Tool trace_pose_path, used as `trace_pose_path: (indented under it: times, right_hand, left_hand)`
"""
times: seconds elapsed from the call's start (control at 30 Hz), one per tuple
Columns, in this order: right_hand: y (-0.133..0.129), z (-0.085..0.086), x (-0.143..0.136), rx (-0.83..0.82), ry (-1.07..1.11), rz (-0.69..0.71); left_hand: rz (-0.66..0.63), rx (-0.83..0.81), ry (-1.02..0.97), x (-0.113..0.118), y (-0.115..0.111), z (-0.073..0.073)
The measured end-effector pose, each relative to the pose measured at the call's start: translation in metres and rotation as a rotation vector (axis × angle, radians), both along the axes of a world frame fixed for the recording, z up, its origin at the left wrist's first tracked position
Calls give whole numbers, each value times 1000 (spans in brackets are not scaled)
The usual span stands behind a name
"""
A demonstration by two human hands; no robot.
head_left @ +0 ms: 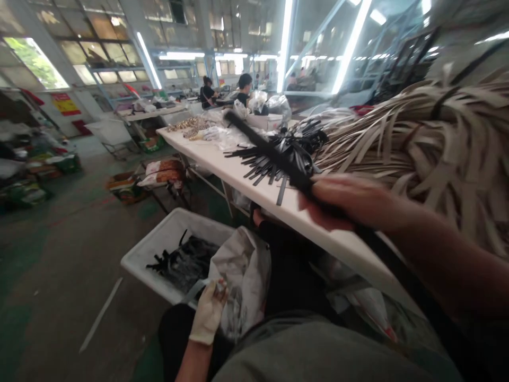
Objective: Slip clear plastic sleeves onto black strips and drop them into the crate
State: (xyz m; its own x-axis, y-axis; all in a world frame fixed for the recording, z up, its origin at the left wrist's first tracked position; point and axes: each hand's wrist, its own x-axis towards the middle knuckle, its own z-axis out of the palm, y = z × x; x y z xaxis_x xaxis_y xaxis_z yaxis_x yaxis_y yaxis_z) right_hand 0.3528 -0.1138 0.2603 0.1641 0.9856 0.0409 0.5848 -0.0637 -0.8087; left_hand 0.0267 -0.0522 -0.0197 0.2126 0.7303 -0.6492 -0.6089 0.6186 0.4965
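Note:
My right hand [342,201], blurred by motion, is closed around a long black strap [262,146]. One end of the strap sticks out over the table, and the rest trails down past my forearm. Lower down, my left hand [209,310] wears a pale glove with bare fingertips. Its fingers are curled at the mouth of a whitish sack [248,260], around something small I cannot make out. Shiny silvery pieces [235,313] show inside the sack. Beside it a white plastic bin [145,244] contains a heap of black strips [185,260].
On the long white table [207,159] lie a bundle of black straps [294,151], a big pile of beige straps [437,138], plastic bags and gold-coloured pieces [191,126]. Two people sit farther back. A stool [163,172] bears a packed bag; a pale strip [101,313] lies on the floor.

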Motion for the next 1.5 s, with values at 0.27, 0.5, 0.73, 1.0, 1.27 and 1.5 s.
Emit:
trace_pose_path:
  times: [0.27, 0.5, 0.73, 1.0, 1.27, 1.5]
  right_hand:
    - [34, -197, -143, -382, 480, 303]
    - [29, -244, -149, -381, 354, 290]
    - [24, -259, -148, -544, 638, 161]
    - [50, -273, -131, -489, 916, -193]
    - [62, -260, -143, -413, 518, 291]
    - [51, -256, -146, -423, 617, 202]
  left_hand:
    - [31, 231, -20, -9, -20, 30]
    - [220, 261, 81, -19, -3, 29]
    - [188, 301, 291, -12, 3, 24]
    - [109, 262, 335, -7, 6, 18]
    - [42, 213, 268, 12, 9, 5]
    - [141, 58, 212, 7, 16, 9]
